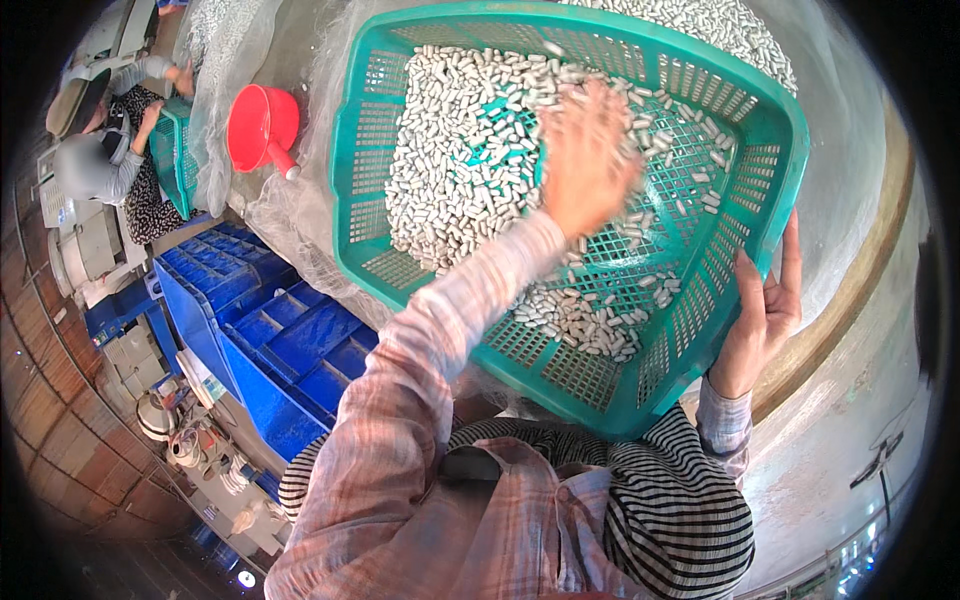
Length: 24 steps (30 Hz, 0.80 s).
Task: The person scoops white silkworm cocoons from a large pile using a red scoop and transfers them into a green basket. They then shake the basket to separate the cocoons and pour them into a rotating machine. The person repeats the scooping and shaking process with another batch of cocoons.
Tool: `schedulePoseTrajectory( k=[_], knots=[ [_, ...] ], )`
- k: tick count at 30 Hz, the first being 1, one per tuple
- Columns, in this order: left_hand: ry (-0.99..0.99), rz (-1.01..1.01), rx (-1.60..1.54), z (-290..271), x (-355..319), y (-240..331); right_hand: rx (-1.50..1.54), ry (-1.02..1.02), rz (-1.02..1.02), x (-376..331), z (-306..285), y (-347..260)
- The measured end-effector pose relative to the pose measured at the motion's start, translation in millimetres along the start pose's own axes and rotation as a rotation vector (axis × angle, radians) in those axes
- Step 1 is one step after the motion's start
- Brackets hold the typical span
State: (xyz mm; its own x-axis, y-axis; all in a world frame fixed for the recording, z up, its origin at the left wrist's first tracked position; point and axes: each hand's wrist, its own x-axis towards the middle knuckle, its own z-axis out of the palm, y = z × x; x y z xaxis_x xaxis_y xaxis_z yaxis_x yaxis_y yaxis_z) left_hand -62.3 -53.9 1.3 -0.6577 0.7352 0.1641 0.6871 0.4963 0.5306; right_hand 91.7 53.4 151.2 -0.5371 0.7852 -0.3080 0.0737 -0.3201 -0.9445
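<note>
A large green plastic basket (354,160) with slotted walls and a mesh bottom stands tilted in front of me. Small pale capsule-shaped pieces (450,150) lie thick over its left half, with a smaller cluster near the front corner and scattered ones on the right. My left hand (590,165) is inside the basket, blurred by motion, its fingers stretched out over the pieces. Whether any are caught under the palm is hidden. My right hand (762,315) grips the basket's right rim from outside, thumb and fingers against the edge.
A red dipper (262,125) lies left of the basket on clear plastic sheeting (300,210). Blue plastic crates (270,330) stand at the left. Farther off, another person (100,150) handles a green basket (175,155). More pale pieces (700,35) are heaped beyond my basket.
</note>
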Motion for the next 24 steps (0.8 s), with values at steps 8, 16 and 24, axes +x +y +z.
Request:
schedulePoseTrajectory(
  k=[8,16,24],
  knots=[
    [-0.766,0.263,0.458,-84.9,-60.5,-62.9,-0.04,0.059,0.029,-3.9,-6.3,-0.3],
    [0.005,-0.016,0.217,-3.4,7.2,-3.4,-0.013,0.047,0.014,6.6,4.7,-4.9],
    [-0.764,0.55,0.025,-66.6,-76.3,-18.6,-0.102,-0.024,-0.094,39.7,-3.2,-8.3]
  ],
)
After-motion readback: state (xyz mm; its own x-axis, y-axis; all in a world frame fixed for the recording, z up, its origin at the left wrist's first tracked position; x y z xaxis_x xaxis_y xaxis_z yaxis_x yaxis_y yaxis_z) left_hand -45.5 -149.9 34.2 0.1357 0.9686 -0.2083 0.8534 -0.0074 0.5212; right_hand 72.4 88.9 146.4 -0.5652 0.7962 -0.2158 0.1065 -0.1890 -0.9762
